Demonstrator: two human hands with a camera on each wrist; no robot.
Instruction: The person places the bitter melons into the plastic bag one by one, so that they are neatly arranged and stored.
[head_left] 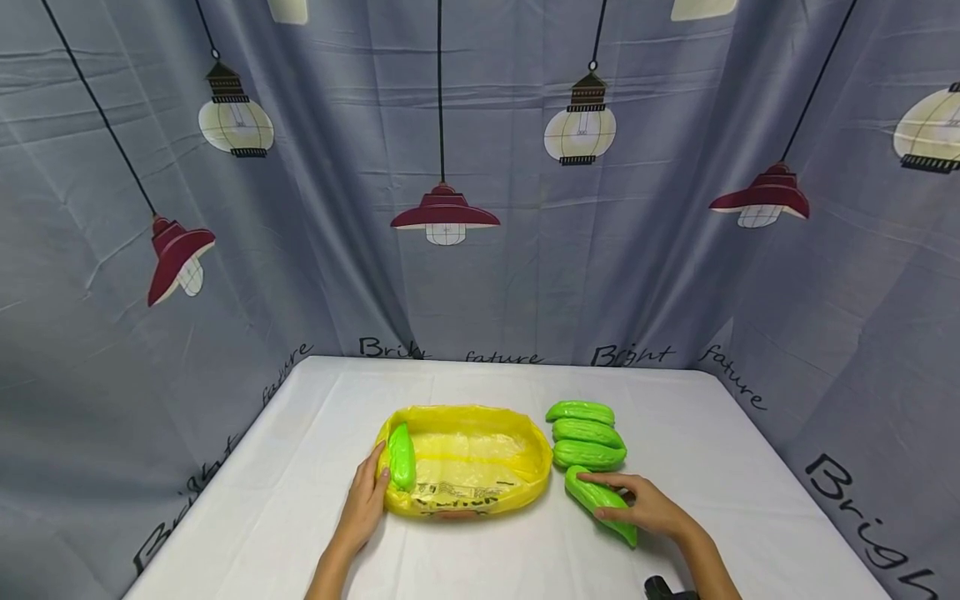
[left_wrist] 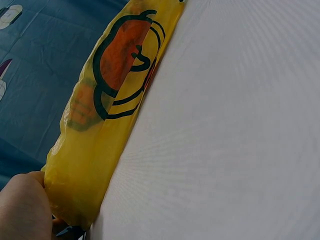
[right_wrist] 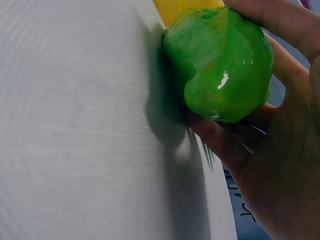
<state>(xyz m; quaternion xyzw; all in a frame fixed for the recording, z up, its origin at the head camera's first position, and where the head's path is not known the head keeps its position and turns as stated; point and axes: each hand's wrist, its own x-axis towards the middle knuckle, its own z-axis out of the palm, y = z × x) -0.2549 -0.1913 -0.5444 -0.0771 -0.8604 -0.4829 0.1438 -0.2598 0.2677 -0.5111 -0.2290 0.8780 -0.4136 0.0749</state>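
Observation:
A yellow plastic bag (head_left: 468,492) lies spread open at the middle of the white table (head_left: 300,500). One green gourd (head_left: 401,457) rests inside it along the left wall. My left hand (head_left: 369,496) holds the bag's left rim, thumb beside that gourd. In the left wrist view the hand (left_wrist: 22,207) sits against the bag (left_wrist: 95,150). My right hand (head_left: 643,507) grips another green gourd (head_left: 596,498) lying on the table right of the bag. The right wrist view shows fingers (right_wrist: 280,30) curled round that gourd (right_wrist: 217,62). Three more gourds (head_left: 587,433) lie side by side behind it.
A grey curtain (head_left: 480,250) printed with lamps closes in the table at the back and both sides. A small black object (head_left: 663,590) shows at the bottom edge near my right forearm. White cloth spreads left of the bag and right of the gourds.

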